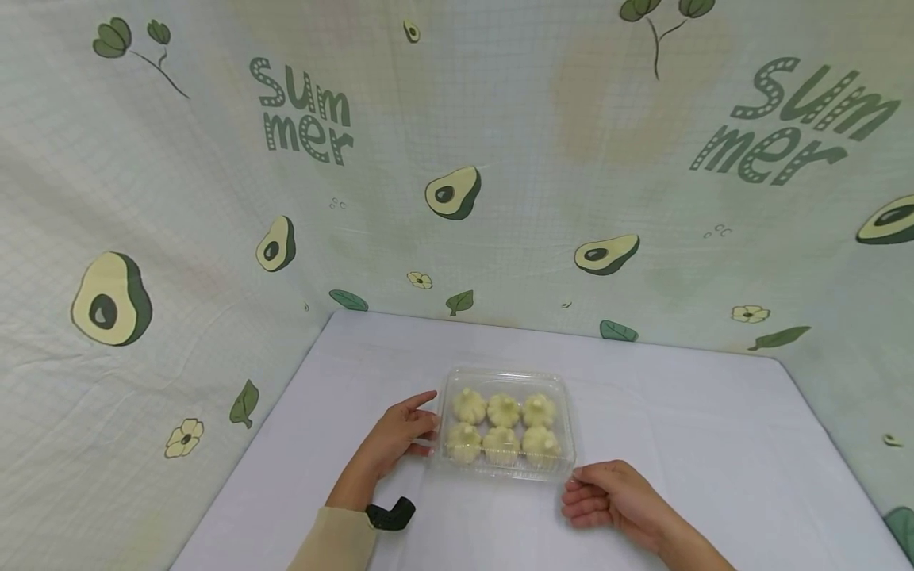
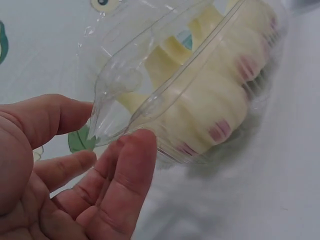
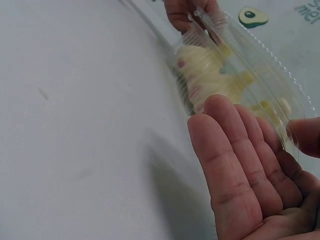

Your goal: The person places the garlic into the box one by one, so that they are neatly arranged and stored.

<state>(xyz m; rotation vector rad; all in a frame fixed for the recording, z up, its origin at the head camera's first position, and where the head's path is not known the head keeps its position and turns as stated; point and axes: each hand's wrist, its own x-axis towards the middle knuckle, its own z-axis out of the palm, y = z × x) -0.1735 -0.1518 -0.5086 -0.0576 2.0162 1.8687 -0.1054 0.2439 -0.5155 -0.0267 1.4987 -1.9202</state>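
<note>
A clear plastic clamshell box (image 1: 508, 473) sits near the middle of the white table, its lid down over several pale garlic bulbs (image 1: 502, 410) in two rows. Purple streaks show on the bulbs (image 2: 205, 100) in the left wrist view. My left hand (image 1: 401, 432) holds the box's left edge, its thumb (image 2: 65, 115) at the rim and other fingers beside the wall. At the near right corner, my right hand (image 1: 610, 500) pinches the rim between thumb and index finger. The other right fingers (image 3: 235, 165) extend below that corner.
A white cloth (image 1: 714, 444) covers the table. Fabric walls (image 1: 500, 119) printed with avocados, leaves and lettering rise behind and at both sides. A black strap piece (image 1: 391, 515) sits at the left wrist by a beige sleeve (image 1: 334, 541).
</note>
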